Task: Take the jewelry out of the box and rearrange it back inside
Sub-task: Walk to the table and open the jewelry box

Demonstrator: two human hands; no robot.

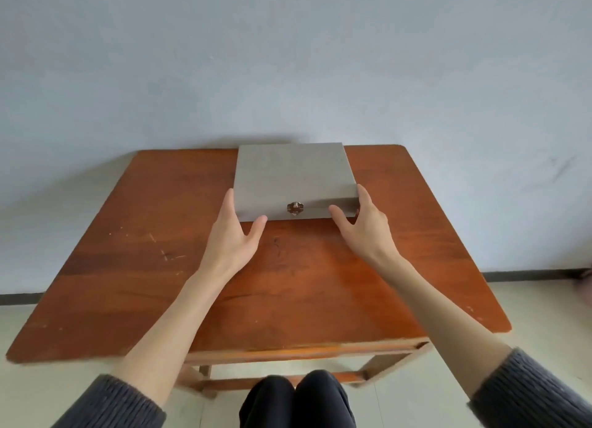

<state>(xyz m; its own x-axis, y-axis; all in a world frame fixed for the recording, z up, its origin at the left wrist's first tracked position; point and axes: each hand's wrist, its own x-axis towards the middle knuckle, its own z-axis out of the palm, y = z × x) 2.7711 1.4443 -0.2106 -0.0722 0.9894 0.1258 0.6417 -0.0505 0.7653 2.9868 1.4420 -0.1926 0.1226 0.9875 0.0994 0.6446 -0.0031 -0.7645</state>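
Beyond your hands rises a pale, matte wall (288, 59), lightly scuffed. Under both your forearms spreads the wooden table (128, 251) — a reddish-brown top with rounded corners, visible grain and small pale scratches out past your left wrist; its near edge is worn to a lighter orange. Between your two hands, at the table's far side, sits the box (293, 174): flat, rectangular, grey with a fine woven-looking texture, its lid closed. A small brass-coloured clasp (295, 208), rounded and slightly ornate, sits on the front face, midway between your thumbs. No jewelry shows.

Your left hand (235, 232) reaches forward, palm turned inward, fingers spread and lying along the box's left front corner, thumb touching the lower front edge. Your right hand (363, 227) mirrors it — fingers splayed against the right front corner, thumb on the front face. Neither hand is pinching anything. Both forearms are bare, with dark ribbed knit sleeves (538, 395) pushed up near the elbows
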